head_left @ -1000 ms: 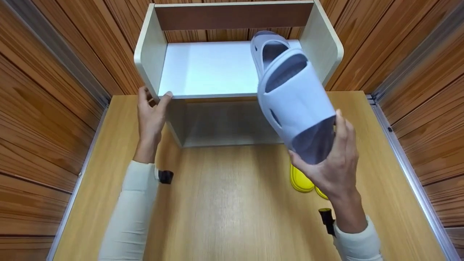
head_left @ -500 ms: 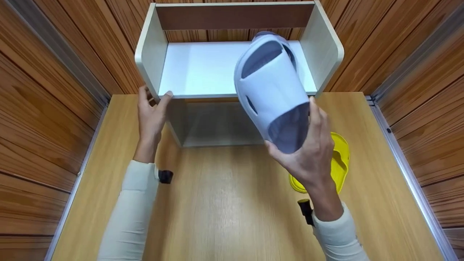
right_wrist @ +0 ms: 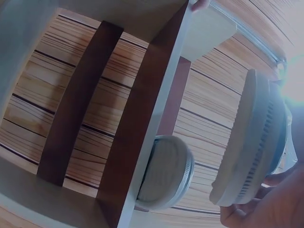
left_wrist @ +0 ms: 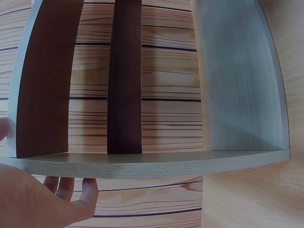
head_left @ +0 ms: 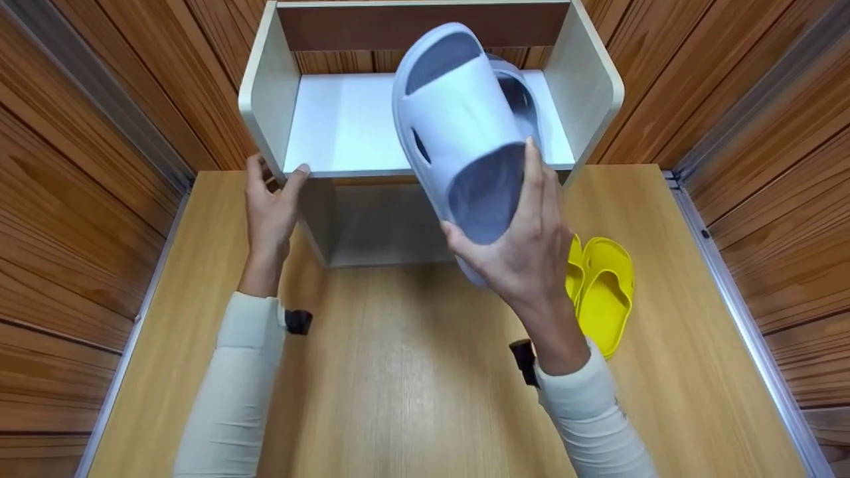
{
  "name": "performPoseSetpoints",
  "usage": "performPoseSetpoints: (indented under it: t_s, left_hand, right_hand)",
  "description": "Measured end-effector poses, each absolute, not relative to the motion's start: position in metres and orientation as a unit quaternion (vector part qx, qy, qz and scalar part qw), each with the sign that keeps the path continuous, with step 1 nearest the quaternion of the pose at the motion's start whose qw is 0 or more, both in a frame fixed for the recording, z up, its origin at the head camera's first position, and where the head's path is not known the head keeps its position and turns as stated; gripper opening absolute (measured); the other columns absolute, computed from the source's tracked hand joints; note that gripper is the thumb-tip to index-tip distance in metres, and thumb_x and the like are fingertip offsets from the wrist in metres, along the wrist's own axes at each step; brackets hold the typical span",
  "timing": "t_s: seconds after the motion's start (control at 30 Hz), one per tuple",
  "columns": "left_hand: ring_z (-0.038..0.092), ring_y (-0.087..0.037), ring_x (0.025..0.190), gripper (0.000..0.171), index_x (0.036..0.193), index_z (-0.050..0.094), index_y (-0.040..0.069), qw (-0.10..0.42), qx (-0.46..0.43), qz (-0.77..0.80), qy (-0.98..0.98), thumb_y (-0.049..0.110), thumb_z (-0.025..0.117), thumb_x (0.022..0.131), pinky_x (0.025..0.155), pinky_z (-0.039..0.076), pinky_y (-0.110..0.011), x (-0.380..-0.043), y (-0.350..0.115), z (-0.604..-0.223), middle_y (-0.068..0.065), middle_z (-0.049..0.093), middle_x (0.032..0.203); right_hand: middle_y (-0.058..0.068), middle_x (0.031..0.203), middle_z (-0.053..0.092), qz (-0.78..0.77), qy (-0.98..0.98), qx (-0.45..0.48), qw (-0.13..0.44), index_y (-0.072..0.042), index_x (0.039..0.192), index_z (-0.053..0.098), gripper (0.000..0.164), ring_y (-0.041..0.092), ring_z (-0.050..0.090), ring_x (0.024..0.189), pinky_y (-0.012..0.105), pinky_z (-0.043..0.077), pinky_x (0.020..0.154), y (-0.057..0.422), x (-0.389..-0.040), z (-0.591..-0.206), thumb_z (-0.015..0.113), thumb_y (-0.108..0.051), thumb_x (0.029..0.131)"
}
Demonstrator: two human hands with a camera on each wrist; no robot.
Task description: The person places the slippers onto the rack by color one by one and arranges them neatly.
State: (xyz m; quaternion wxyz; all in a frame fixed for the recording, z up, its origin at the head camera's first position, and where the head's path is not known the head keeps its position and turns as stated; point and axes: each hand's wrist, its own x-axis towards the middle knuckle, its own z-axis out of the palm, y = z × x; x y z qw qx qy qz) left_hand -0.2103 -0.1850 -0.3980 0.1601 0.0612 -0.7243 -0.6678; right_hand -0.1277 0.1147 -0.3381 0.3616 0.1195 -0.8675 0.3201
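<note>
My right hand [head_left: 524, 255] grips a pale grey-lavender slide slipper [head_left: 458, 106] by its heel end, thumb on one side and fingers on the other. This slipper is raised and tilted, toe toward the back, overlapping the upper board of a small shelf unit [head_left: 352, 126] in the head view. A matching slipper [head_left: 521, 99] sits on the right part of that board, partly hidden; in the right wrist view its rounded end [right_wrist: 166, 173] juts over the board's edge. My left hand [head_left: 269, 216] holds the unit's left front corner, thumb on the board and fingers [left_wrist: 89, 192] behind the side panel.
A pair of yellow clogs [head_left: 604, 299] lies on the wooden floor [head_left: 398, 372] to the right, partly behind my right wrist. Beneath the upper board is a lower compartment [head_left: 378, 226]. Wood-plank walls [head_left: 73, 232] with metal edge rails [head_left: 740, 299] enclose the sides.
My right hand has carried the slipper leftward and farther back over the upper board, uncovering more of the yellow clogs and the slipper on the shelf. My left hand keeps its hold.
</note>
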Motion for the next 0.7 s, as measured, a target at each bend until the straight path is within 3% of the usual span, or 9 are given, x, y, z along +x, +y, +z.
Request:
performPoseSetpoints:
  t_s: [0.37, 0.7]
  left_hand:
    - [0.042, -0.025, 0.126, 0.059, 0.147, 0.040, 0.011, 0.165, 0.063, -0.656, -0.734, 0.028, 0.067, 0.096, 0.102, 0.038, -0.042, -0.211, -0.184, -0.398, -0.012, 0.043, 0.146]
    - [0.043, -0.025, 0.126, 0.059, 0.145, 0.041, 0.011, 0.166, 0.057, -0.664, -0.727, 0.029, 0.067, 0.095, 0.101, 0.039, -0.044, -0.210, -0.184, -0.397, -0.012, 0.044, 0.146]
  right_hand:
    - [0.022, 0.142, 0.052, 0.285, -0.906, 0.065, 0.305, 0.003, 0.154, 0.032, 0.113, 0.034, 0.057, 0.119, 0.045, 0.052, 0.092, 0.093, -0.151, -0.303, 0.077, -0.063, 0.076]
    - [0.019, 0.147, 0.048, 0.251, -0.952, -0.003, 0.176, -0.002, 0.159, 0.023, 0.114, 0.033, 0.053, 0.123, 0.043, 0.044, 0.103, 0.081, -0.184, -0.281, 0.071, -0.067, 0.079]
